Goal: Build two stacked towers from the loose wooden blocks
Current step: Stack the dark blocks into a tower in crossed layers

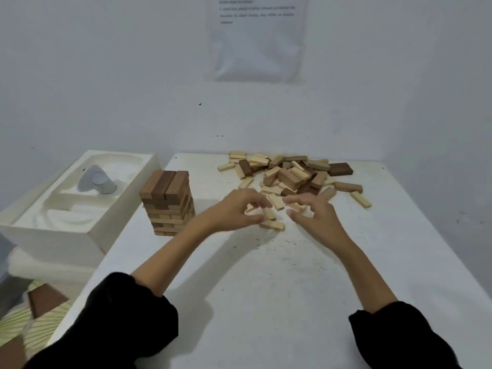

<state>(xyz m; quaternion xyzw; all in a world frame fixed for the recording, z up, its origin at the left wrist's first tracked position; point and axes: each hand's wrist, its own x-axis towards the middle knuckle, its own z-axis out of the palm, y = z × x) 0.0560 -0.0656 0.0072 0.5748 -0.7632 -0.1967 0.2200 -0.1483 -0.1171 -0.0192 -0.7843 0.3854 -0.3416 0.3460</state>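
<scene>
Wooden blocks (290, 174): heaped loose, pale and dark mixed, right of the tower (167, 203) and a little beyond it, on a white table (266, 288) flecked with dark specks. Tower itself upright, darker layer on top.

Right of the tower, nearer than the heap: left hand (237, 209), fingers curled, pinching a pale block (269, 213) just above a second block (273, 225) lying flat. Further right: right hand (316, 214), thumb and forefinger bent into a ring at the heap's near edge. Blurred, so cannot tell whether gripping anything.

Left of the tower, off the table: white moulded tray (87, 235) holding a grey object (97, 179), not identifiable. Behind the tower: pale wall (106, 75). Up and right of it: printed sheet (257, 38), top cut off, text unreadable. Black sleeves (127, 323) cut by the lower edge.
</scene>
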